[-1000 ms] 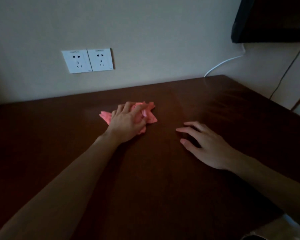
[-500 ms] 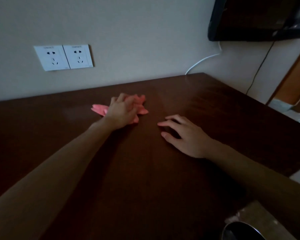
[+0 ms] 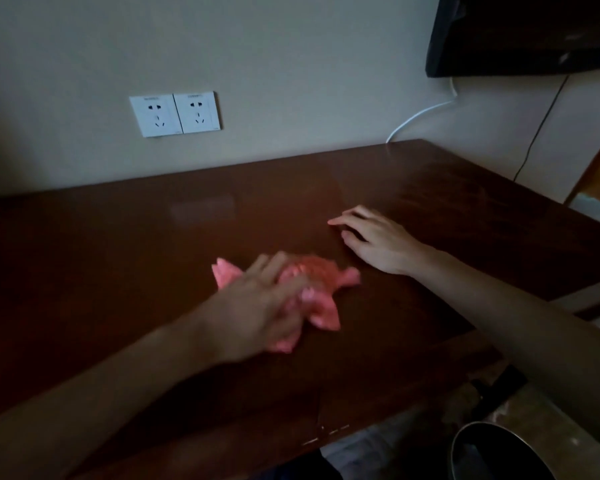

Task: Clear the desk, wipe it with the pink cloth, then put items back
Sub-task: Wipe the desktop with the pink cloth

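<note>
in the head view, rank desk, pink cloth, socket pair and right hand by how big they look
1. desk
2. pink cloth, though the left hand covers part of it
3. right hand and socket pair: about alike, and the pair is farther from the camera, so no ranking between them

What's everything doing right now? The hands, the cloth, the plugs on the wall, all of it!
left hand, presses on the pink cloth, fingers stretched out, blurred
pink cloth, crumpled, lying on the desk
right hand, rests on the desk, holds nothing
desk, carries the cloth and both hands
wall sockets, nothing plugged in
screen, dark
</note>
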Demonstrator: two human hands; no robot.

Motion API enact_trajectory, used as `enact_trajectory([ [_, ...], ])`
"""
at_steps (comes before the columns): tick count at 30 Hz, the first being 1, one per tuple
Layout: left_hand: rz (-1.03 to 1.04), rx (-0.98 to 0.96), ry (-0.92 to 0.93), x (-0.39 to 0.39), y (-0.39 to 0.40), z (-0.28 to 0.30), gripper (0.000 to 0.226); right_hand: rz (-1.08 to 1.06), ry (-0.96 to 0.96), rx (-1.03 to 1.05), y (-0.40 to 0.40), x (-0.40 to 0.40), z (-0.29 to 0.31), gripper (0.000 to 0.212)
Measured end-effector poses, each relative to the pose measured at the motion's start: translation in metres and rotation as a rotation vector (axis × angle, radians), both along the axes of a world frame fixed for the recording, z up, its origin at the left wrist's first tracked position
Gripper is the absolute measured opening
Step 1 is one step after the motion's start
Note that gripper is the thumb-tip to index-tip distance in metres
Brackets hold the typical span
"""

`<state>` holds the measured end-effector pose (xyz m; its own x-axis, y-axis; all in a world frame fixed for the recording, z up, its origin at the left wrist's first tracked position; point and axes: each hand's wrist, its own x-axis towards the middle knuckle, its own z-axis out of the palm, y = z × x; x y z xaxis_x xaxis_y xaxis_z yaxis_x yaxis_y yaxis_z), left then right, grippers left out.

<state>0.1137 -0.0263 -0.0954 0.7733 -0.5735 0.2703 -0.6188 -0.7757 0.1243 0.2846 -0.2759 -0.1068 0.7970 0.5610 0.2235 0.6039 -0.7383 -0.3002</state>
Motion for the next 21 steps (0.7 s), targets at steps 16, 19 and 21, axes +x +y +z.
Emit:
enact_trajectory([
  [16, 0.508, -0.039, -0.013, 0.266, 0.051, -0.004, 0.053, 0.018, 0.009, -0.009, -0.003, 0.003, 0.004, 0.037],
  [19, 0.337, -0.004, -0.018, 0.194, 0.027, -0.005, 0.063, 0.032, -0.049, 0.017, -0.002, 0.001, 0.0, 0.036],
  [21, 0.248, -0.03, 0.014, 0.135, 0.01, -0.009, 0.062, 0.027, -0.067, 0.021, 0.001, 0.001, -0.002, 0.036],
])
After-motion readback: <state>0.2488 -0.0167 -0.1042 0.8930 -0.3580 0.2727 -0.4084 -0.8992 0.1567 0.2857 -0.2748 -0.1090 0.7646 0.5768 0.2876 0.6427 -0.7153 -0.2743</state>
